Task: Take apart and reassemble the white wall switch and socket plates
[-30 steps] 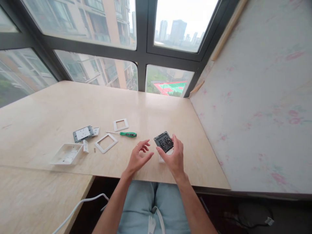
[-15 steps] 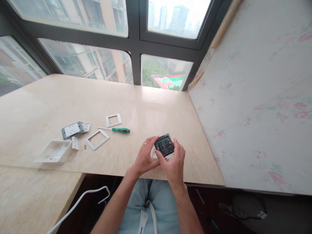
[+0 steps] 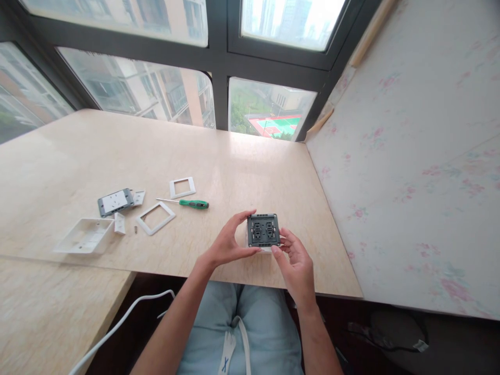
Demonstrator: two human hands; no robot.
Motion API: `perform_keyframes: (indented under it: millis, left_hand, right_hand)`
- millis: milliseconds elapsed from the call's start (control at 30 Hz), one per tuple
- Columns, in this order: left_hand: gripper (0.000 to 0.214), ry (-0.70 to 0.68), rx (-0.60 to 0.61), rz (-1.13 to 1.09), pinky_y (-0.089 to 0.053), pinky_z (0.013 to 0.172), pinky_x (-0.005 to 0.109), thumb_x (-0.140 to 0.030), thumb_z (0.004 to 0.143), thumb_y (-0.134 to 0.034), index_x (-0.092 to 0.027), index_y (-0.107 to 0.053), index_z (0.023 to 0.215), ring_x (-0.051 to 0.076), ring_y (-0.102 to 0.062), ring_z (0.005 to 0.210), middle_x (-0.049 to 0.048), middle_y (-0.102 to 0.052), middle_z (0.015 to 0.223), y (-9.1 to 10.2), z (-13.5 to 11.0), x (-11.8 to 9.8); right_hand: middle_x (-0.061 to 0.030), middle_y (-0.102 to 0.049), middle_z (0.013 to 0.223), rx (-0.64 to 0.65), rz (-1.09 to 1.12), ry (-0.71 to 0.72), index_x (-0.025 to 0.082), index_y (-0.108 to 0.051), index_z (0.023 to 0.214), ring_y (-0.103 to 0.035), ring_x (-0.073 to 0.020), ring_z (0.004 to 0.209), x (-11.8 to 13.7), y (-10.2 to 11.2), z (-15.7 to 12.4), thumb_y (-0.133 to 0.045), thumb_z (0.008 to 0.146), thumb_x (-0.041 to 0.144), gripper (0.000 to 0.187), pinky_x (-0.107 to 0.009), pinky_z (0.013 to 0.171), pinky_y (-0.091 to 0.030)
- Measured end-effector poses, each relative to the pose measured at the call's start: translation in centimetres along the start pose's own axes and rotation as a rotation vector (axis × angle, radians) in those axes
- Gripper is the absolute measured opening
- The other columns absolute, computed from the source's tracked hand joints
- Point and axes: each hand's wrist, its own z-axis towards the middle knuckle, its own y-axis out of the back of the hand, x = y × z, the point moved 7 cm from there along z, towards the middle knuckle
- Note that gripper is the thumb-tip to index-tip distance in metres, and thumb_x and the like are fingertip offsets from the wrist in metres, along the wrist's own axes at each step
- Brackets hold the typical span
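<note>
A square dark grey wall switch module [image 3: 263, 230] lies level on a white mounting box, its two black switch mechanisms facing up. Most of that white box [image 3: 266, 250] is hidden beneath it. My left hand [image 3: 230, 242] grips the left side, index finger at the far corner and thumb along the near edge. At the right near corner is my right hand [image 3: 297, 263], with its thumb tip at the corner and its curled fingers against the right side.
On the table [image 3: 219, 166] to the left lie a green-handled screwdriver [image 3: 194, 204], two white frames [image 3: 156, 227], a grey-backed socket [image 3: 115, 202], small white plates [image 3: 120, 224] and an open white box [image 3: 84, 237]. The papered wall [image 3: 406, 198] bounds the right side. A white cable [image 3: 128, 311] hangs below.
The switch module has turned from a tilt to square and level on the white box. My right hand has shifted right and loosened its reach across the near edge.
</note>
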Motion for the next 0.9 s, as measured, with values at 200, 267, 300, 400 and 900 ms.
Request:
perform_keyframes:
  millis: [200,267,300,400,900]
  left_hand:
    - [0.080,0.012,-0.004,0.002,-0.039,0.112,0.052,-0.040,0.072,-0.083,-0.023,-0.045,0.140,0.030,-0.050,0.133,0.0141,-0.052,0.144,0.6,0.5,-0.1]
    - [0.078,0.029,-0.030,-0.055,-0.040,0.112,0.051,-0.039,0.070,-0.084,-0.023,-0.048,0.138,0.030,-0.052,0.130,0.0135,-0.055,0.141,1.0,1.2,0.0]
    - [0.075,0.038,-0.042,-0.096,-0.040,0.111,0.050,-0.038,0.070,-0.084,-0.023,-0.050,0.136,0.030,-0.053,0.129,0.0132,-0.056,0.139,1.1,1.6,0.1]
    - [0.070,0.054,-0.065,-0.236,-0.042,0.109,0.048,-0.039,0.070,-0.084,-0.022,-0.054,0.131,0.029,-0.055,0.126,0.0125,-0.060,0.135,1.3,2.8,0.5]
    - [0.073,0.135,-0.026,-0.134,-0.039,0.113,0.047,-0.038,0.070,-0.085,-0.024,-0.053,0.133,0.028,-0.053,0.130,0.0102,-0.058,0.138,1.1,1.5,1.1]
  right_hand:
    - [-0.0121,-0.070,0.116,0.053,-0.014,0.029,0.023,-0.063,0.123,-0.068,-0.0246,0.096,0.3,0.3,1.2,-0.068,0.086,0.037,0.039,-0.047,0.086,-0.057]
    - [-0.0113,-0.069,0.117,0.083,-0.012,0.089,0.024,-0.063,0.123,-0.068,-0.0246,0.097,1.2,0.5,2.3,-0.070,0.085,0.037,0.041,-0.047,0.087,-0.057]
    - [-0.0110,-0.069,0.118,0.100,-0.003,0.119,0.024,-0.063,0.124,-0.067,-0.0249,0.099,1.6,0.5,2.8,-0.072,0.084,0.038,0.043,-0.048,0.088,-0.057]
    - [-0.0102,-0.066,0.126,0.171,0.036,0.187,0.026,-0.061,0.127,-0.065,-0.0267,0.108,2.9,0.5,4.5,-0.073,0.083,0.038,0.047,-0.050,0.093,-0.056]
    - [-0.0087,-0.048,0.150,0.534,0.231,0.036,0.028,-0.040,0.149,-0.045,-0.0275,0.139,-0.2,-1.0,5.8,-0.083,0.074,0.027,0.086,-0.055,0.117,-0.035]
